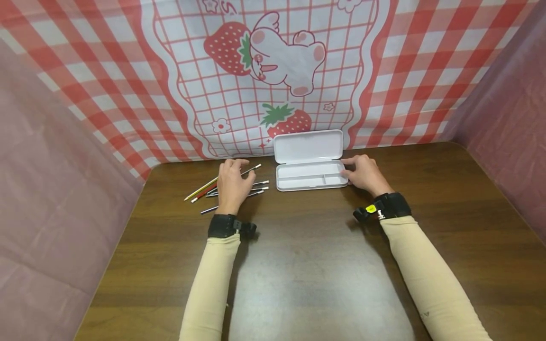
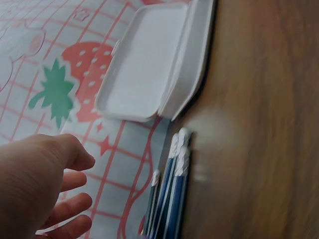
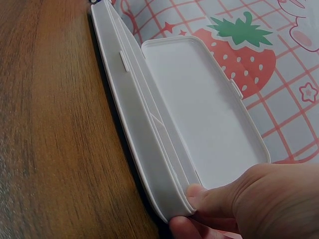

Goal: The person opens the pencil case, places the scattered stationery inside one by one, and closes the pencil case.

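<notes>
A white pencil case [image 1: 298,182] lies at the back of the table with its lid [image 1: 308,146] raised against the cloth behind. My right hand [image 1: 366,173] grips its right end; in the right wrist view the thumb [image 3: 197,191] lies over the rim and fingers are at the outer wall. To the left, my left hand [image 1: 234,183] hovers over a loose bunch of pencils [image 2: 172,194], fingers bent and apart, with nothing between them. A yellow pencil [image 1: 198,191] shows beyond that hand, and the hand hides the middles of several others.
Behind the table hangs a red-and-white checked cloth [image 1: 409,76] with strawberries on it. Pink curtains [image 1: 47,180] stand at both sides. Bare brown tabletop [image 1: 307,255] shows between the forearms. The case has a long divider and a small compartment at its right.
</notes>
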`<action>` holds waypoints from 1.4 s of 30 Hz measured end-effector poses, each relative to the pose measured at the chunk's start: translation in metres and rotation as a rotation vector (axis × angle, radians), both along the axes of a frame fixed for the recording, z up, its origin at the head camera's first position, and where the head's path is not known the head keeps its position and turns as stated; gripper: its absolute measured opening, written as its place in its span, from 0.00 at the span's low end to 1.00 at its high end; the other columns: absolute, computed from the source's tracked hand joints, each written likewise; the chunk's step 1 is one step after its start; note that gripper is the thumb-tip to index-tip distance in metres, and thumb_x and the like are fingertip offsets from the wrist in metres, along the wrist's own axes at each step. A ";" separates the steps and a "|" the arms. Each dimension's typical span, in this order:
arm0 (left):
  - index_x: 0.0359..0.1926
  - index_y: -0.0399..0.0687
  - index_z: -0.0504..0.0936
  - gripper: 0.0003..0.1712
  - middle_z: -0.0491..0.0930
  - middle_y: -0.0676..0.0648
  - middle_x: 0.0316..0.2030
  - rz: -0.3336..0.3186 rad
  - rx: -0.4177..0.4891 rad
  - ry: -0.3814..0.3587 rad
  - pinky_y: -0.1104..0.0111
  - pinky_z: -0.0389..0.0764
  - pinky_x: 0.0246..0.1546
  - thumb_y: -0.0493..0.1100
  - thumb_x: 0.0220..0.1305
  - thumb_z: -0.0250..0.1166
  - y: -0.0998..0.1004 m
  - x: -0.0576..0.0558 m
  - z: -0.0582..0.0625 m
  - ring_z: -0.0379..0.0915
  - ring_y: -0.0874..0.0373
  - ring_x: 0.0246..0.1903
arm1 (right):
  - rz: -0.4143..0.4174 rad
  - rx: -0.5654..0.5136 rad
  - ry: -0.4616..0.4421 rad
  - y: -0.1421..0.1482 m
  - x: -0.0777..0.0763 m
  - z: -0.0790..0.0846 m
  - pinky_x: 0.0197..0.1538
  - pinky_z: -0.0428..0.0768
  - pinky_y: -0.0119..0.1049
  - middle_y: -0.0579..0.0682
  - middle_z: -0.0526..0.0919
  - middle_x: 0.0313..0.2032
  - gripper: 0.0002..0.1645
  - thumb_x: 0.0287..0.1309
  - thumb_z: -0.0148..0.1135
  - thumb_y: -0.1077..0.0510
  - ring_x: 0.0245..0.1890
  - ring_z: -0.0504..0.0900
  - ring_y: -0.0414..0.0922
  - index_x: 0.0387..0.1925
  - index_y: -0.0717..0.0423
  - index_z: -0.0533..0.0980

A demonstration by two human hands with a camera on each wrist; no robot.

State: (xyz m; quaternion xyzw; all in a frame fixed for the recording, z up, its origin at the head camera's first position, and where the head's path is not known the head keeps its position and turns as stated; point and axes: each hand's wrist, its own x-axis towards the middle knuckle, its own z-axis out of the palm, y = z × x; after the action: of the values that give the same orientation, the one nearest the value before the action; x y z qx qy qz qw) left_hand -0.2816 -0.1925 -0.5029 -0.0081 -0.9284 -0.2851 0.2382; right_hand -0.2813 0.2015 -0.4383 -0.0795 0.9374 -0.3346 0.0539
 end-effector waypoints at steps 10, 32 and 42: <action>0.59 0.53 0.92 0.24 0.89 0.40 0.57 0.081 0.034 -0.077 0.43 0.82 0.58 0.56 0.66 0.71 -0.035 -0.002 0.004 0.80 0.37 0.59 | -0.004 0.000 -0.002 0.000 0.002 0.001 0.31 0.75 0.31 0.70 0.88 0.53 0.29 0.76 0.69 0.62 0.24 0.83 0.38 0.74 0.66 0.79; 0.60 0.56 0.92 0.26 0.91 0.43 0.59 0.219 0.008 -0.277 0.39 0.84 0.59 0.61 0.69 0.69 -0.093 0.005 0.007 0.82 0.34 0.64 | 0.002 0.005 0.017 0.000 0.000 -0.001 0.41 0.76 0.38 0.73 0.85 0.62 0.29 0.76 0.68 0.63 0.33 0.86 0.49 0.73 0.67 0.79; 0.63 0.58 0.91 0.24 0.87 0.41 0.67 0.238 0.027 -0.491 0.33 0.76 0.65 0.52 0.68 0.71 -0.113 0.013 0.013 0.74 0.30 0.72 | -0.004 -0.005 0.023 0.000 0.000 -0.001 0.39 0.76 0.36 0.72 0.87 0.59 0.28 0.75 0.69 0.63 0.30 0.85 0.45 0.72 0.68 0.80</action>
State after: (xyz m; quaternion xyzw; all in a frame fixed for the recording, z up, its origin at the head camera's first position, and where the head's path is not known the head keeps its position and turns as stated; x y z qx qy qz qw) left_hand -0.2682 -0.3051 -0.4903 0.1736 -0.9488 -0.2611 0.0379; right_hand -0.2817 0.2017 -0.4394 -0.0816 0.9373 -0.3361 0.0423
